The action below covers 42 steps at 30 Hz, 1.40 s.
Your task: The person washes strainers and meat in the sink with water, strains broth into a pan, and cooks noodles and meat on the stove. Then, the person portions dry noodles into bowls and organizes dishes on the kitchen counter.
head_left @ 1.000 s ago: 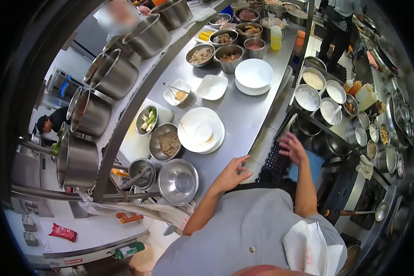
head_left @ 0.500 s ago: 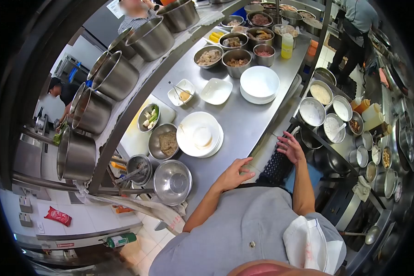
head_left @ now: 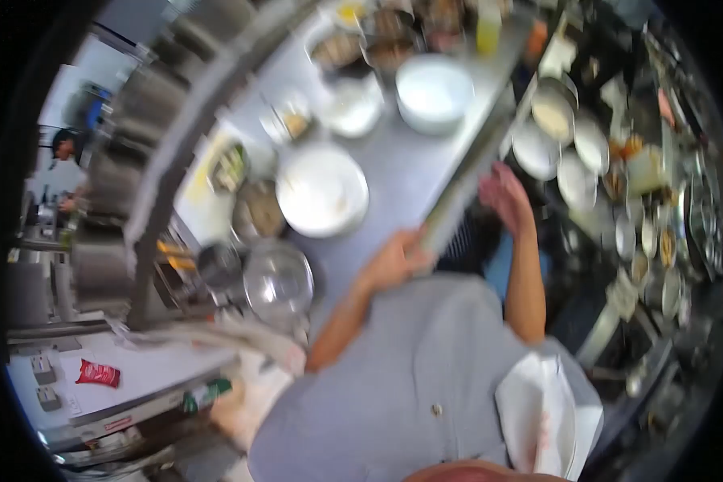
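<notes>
The left hand point(head_left: 393, 257) is the nearer one to the stack of white plates point(head_left: 323, 190), which lies forward and to its left on the steel counter point(head_left: 394, 181); the plates are round, so they present no long axis. The left thumb stands apart from the fingers beside the counter's edge, with nothing seen in the grip; whether the fingertips touch the edge cannot be told. The right hand point(head_left: 504, 193) is raised beyond that edge, its blurred fingers loosely parted around nothing visible, near a round metal container point(head_left: 537, 150) with white contents. Left of the left hand, the steel mixing bowl point(head_left: 278, 281) shows no food that the blur lets one make out. Just past it, between plates and counter shelf side, a metal bowl point(head_left: 257, 210) has something brownish in it, and a smaller bowl point(head_left: 228, 168) has green and white pieces. Farther forward sit a small white dish point(head_left: 286, 120) with a tan dab, a white square dish point(head_left: 352, 110), and stacked white bowls point(head_left: 435, 92).
</notes>
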Motion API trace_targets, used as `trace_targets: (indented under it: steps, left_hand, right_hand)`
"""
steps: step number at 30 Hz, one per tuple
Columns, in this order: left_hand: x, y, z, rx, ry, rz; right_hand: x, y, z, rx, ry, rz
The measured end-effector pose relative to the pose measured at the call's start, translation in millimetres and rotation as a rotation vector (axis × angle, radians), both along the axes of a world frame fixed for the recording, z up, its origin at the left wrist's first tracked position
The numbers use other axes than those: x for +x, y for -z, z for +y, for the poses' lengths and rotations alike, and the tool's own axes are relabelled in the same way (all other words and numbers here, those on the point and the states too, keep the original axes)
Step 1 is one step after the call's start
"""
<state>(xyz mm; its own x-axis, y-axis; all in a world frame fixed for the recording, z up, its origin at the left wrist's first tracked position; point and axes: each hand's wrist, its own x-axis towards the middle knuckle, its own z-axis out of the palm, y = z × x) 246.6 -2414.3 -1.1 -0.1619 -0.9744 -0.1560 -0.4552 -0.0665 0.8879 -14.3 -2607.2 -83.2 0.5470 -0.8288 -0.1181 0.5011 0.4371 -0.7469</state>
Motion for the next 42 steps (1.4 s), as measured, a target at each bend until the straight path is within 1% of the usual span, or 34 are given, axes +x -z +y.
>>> trace_targets:
  steps: [1,2,3,4,5,6,7,9,11,12,13,16,18,20,21,22,23,24,25,26,27,28,29,30,31,32,33,34,36,37,39,40,42]
  left_hand:
    - [-2.9,-20.6,-4.5,0.318,0.013,0.251]
    - [-17.3,-13.2,28.9,0.419,-0.001,0.295]
    - [-12.5,-12.3,17.1,0.329,0.000,0.230]
    - [-5.6,-16.1,5.3,0.224,-0.007,0.157]
    - [-5.2,-9.7,10.5,0.253,0.019,0.120]
    - [-5.6,-1.5,14.0,0.263,0.044,0.077]
    - [-2.5,-0.8,14.0,0.222,0.020,0.065]
    - [-1.5,-1.6,19.1,0.277,0.079,0.061]
    - [6.8,-11.3,20.6,0.234,0.030,0.059]
    - [11.4,-12.1,24.5,0.216,0.018,0.053]
    - [18.8,-1.9,27.1,0.164,-0.032,0.076]
    - [42.0,-26.9,33.8,0.126,-0.179,0.118]
    - [67.2,-38.2,41.3,0.046,-0.244,0.282]
    - [98.7,-84.7,45.3,0.023,-0.442,0.170]
    - [131.1,-89.0,42.9,0.050,-0.503,0.315]
    - [162.4,-96.8,39.8,-0.055,-0.612,0.256]
    - [194.2,-102.9,34.9,-0.155,-0.734,0.297]
    - [232.6,-100.6,25.0,-0.190,-0.896,0.360]
    - [281.8,-83.2,16.1,-0.318,-1.029,0.478]
    - [330.6,-61.0,9.6,-0.402,-1.180,0.272]
    - [396.6,-14.1,4.0,-0.351,-1.347,-0.110]
    - [458.8,29.2,-1.8,-0.231,-1.521,-0.478]
    - [446.6,22.5,-4.3,-0.331,-1.518,-0.603]
    - [425.2,4.0,-1.4,-0.435,-1.511,-0.722]
    - [398.1,-17.0,-2.7,-0.429,-1.400,-0.774]
    - [373.0,-28.7,-0.3,-0.424,-1.380,-0.768]
    - [350.0,-37.0,3.1,-0.226,-1.102,-0.476]
    - [329.0,-45.6,2.8,-0.037,-0.816,-0.192]
    - [287.4,-62.4,6.1,0.299,-0.494,-0.334]
    - [276.4,-56.8,13.3,0.311,-0.489,-0.330]
    - [264.4,-48.5,25.2,0.221,-0.382,-0.554]
    - [266.9,-42.2,34.0,0.218,-0.378,-0.559]
    - [284.6,-22.9,53.9,0.195,-0.709,-0.905]
  right_hand:
    - [-13.8,27.9,22.4,0.125,-0.003,0.060]
    - [-19.9,54.2,39.5,0.094,-0.045,0.352]
    - [-6.4,59.1,15.9,-0.060,-0.072,0.595]
    - [-5.4,90.4,27.4,-0.349,-0.045,0.949]
    - [-13.7,110.4,43.6,-0.660,-0.189,1.369]
    - [-46.0,238.2,55.4,-1.105,-0.312,1.466]
    - [-58.0,248.8,90.4,-0.935,-0.474,1.498]
    - [-80.9,230.4,156.4,-0.428,-0.625,1.508]
    - [-103.9,228.4,200.9,-0.149,-0.667,1.522]
    - [-108.7,224.4,212.4,-0.082,-0.669,1.527]
    - [-112.2,223.4,219.0,-0.044,-0.675,1.536]
    - [-112.6,214.8,223.7,0.030,-0.642,1.537]
    - [-104.6,206.8,218.0,0.063,-0.594,1.518]
    - [-97.1,196.4,212.5,0.101,-0.537,1.489]
    - [-90.9,191.1,208.2,0.118,-0.499,1.465]
    - [-83.0,183.7,202.3,0.127,-0.455,1.434]
    - [-76.9,178.2,196.1,0.140,-0.401,1.396]
    - [-70.3,173.3,190.4,0.145,-0.352,1.365]
    - [-68.3,176.5,184.4,0.127,-0.317,1.320]
    - [-68.4,184.3,178.6,0.117,-0.280,1.276]
    - [-61.8,176.3,179.3,0.135,-0.269,1.280]
    - [-52.9,160.4,178.9,0.148,-0.255,1.247]
    - [-48.4,149.3,183.2,0.160,-0.233,1.216]
    - [-47.4,144.8,192.7,0.177,-0.203,1.222]
    - [-45.4,145.0,202.2,0.161,-0.156,1.218]
    - [-44.5,149.9,214.7,0.147,-0.121,1.213]
    - [-62.1,192.6,233.0,0.016,-0.099,1.260]
    - [-61.9,189.4,248.8,0.030,-0.092,1.264]
    - [-61.5,172.5,294.8,-0.067,-0.306,1.458]
    - [-70.1,183.2,314.1,-0.085,-0.353,1.582]
    - [-98.2,207.8,344.9,-0.011,-0.349,1.634]
    - [-108.8,213.8,360.0,0.052,-0.359,1.648]
    - [-112.0,200.3,378.7,0.189,-0.389,1.656]
